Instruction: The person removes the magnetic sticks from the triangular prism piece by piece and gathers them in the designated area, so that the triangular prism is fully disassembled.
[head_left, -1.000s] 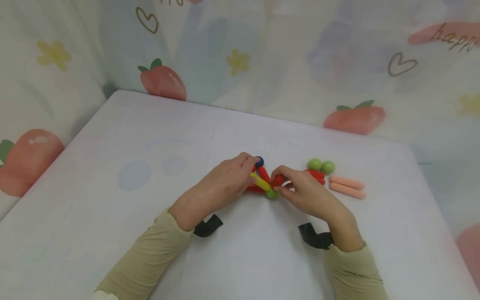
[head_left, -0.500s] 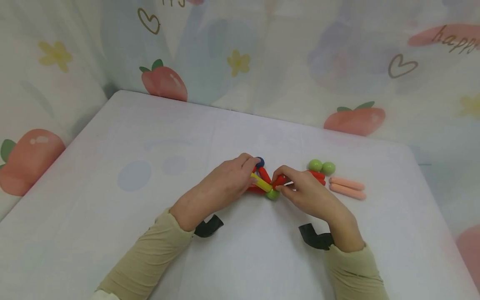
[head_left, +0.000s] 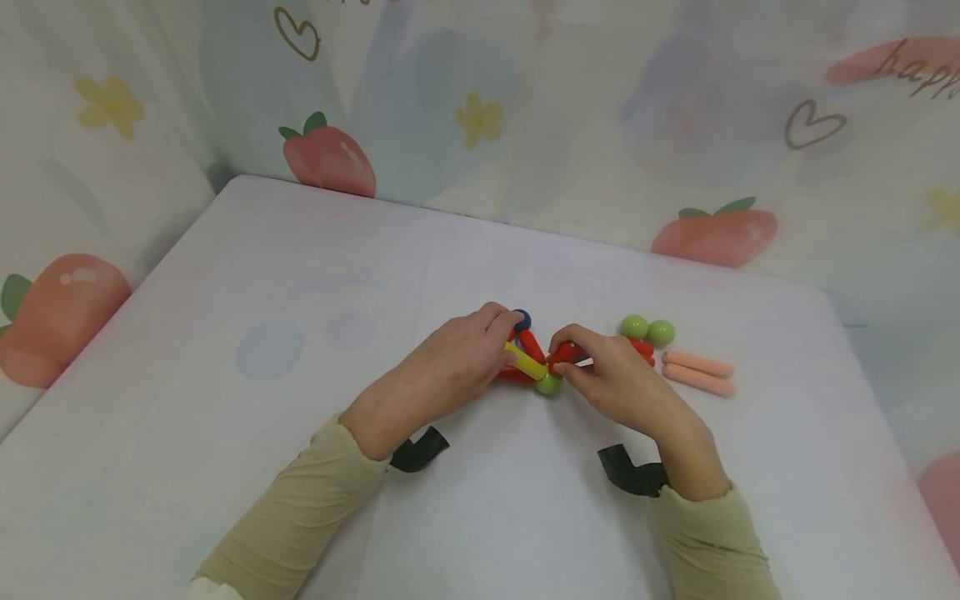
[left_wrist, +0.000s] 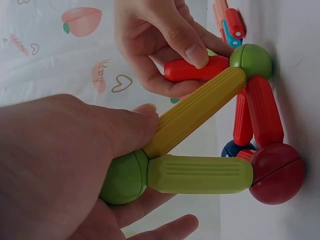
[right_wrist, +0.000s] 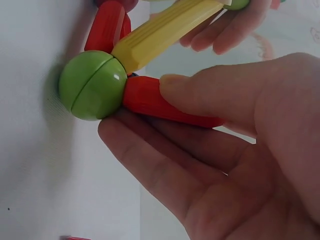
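My left hand (head_left: 457, 358) holds the raised green ball (left_wrist: 125, 177) of a ball-and-stick construction, its thumb against a yellow stick (left_wrist: 200, 112). That stick slants down to a lower green ball (right_wrist: 92, 85) at table level. A lime-green stick (left_wrist: 200, 175) runs from the raised ball to a dark red ball (left_wrist: 277, 174). Red sticks (left_wrist: 265, 112) form the base, with a blue ball (head_left: 521, 320) at its far corner. My right hand (head_left: 618, 379) pinches another red stick (right_wrist: 142, 95) between thumb and fingers, its end against the lower green ball.
Beyond my right hand lie two loose green balls (head_left: 634, 327), some red sticks (head_left: 643, 348) partly hidden by the hand, and two peach sticks (head_left: 697, 376). A turquoise stick (left_wrist: 231, 32) shows in the left wrist view. Black pieces (head_left: 420, 450) stick out at both wrists.
My right hand has shifted slightly, and more of the red stick it pinches shows. The left hand keeps its hold almost unmoved. The head view has tilted a little.
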